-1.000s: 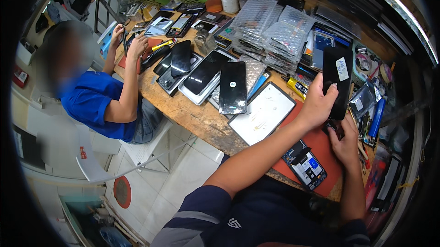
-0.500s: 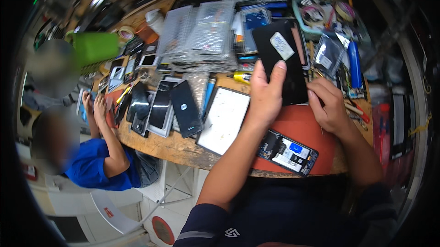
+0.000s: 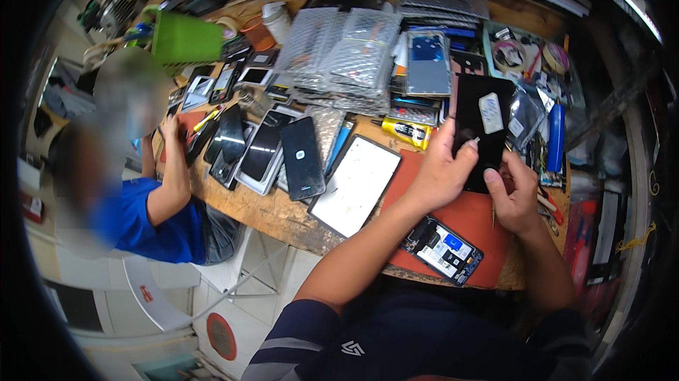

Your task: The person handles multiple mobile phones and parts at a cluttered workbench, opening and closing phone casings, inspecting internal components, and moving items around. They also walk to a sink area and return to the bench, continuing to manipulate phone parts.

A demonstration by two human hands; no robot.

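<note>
A black phone screen (image 3: 475, 102) with a white handwritten label is raised over the orange-red mat (image 3: 414, 179). My left hand (image 3: 449, 172) grips its left side, thumb across the front. At the lower right corner, my right hand (image 3: 515, 194) closes on the same screen, its thumb against the dark face. A thin pointed thing, too small to name, sticks out below the right fingers. On the mat under my left forearm lies an opened phone (image 3: 447, 252), its inside parts and a blue patch showing.
Left of the mat lie a white pad (image 3: 357, 183) and several phones (image 3: 303, 158). Bubble-wrapped packs (image 3: 339, 56) are stacked behind, near a yellow glue tube (image 3: 407, 132). A tray of tapes (image 3: 509, 56) stands far right. Another person in a blue shirt (image 3: 166, 218) works at the left.
The whole view has shifted, with the bench's left side now further right. The screen stands more upright and lower, and my right thumb has come onto its lower corner.
</note>
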